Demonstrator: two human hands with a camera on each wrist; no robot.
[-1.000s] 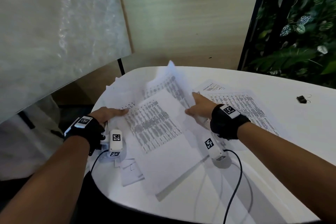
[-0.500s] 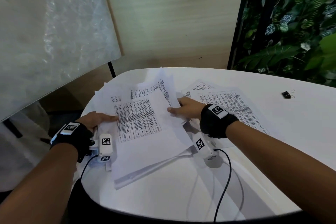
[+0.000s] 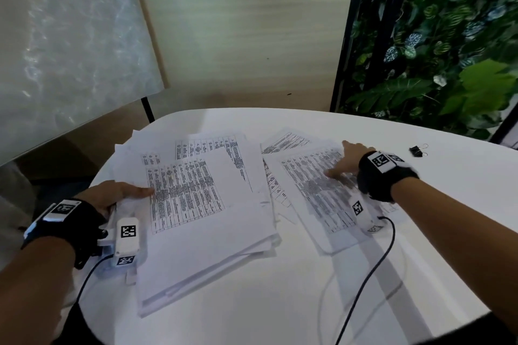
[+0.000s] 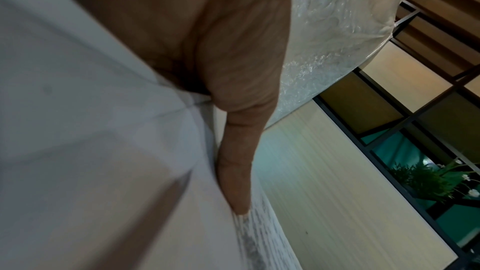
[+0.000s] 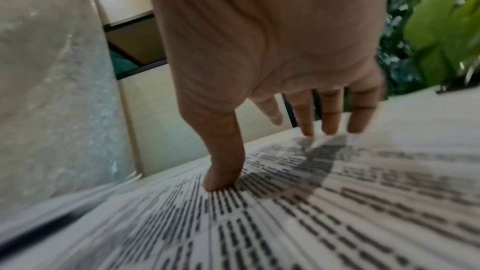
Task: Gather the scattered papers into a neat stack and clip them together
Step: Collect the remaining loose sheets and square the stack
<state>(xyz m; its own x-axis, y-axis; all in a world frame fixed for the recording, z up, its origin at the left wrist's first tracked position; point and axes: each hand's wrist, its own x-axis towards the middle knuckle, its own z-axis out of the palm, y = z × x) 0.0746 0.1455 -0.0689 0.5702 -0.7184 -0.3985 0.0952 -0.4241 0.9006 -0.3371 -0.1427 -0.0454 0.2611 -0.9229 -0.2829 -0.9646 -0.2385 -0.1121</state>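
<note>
A thick, uneven pile of printed papers [image 3: 196, 204] lies on the left of the white table [image 3: 280, 302]. My left hand [image 3: 112, 193] holds its left edge, thumb [image 4: 239, 171] lying on the top sheet; whether the fingers reach beneath is hidden. Several loose printed sheets [image 3: 316, 193] lie to the right of the pile. My right hand [image 3: 347, 162] rests flat on them with straight spread fingers, and the thumb [image 5: 223, 161] presses on the print [image 5: 311, 223]. A black binder clip [image 3: 417, 150] sits on the table beyond my right wrist.
A wood-panelled wall and a plastic-wrapped board stand behind the table. Green plants [image 3: 448, 36] fill the back right. Black cables [image 3: 364, 283] trail from both wrist cameras across the near part of the table. The table's rounded edge curves close on the left.
My right hand let go of the pile's right side and moved right onto the loose sheets. The lifted sheets have settled flat on the pile. My left hand stays at the left edge.
</note>
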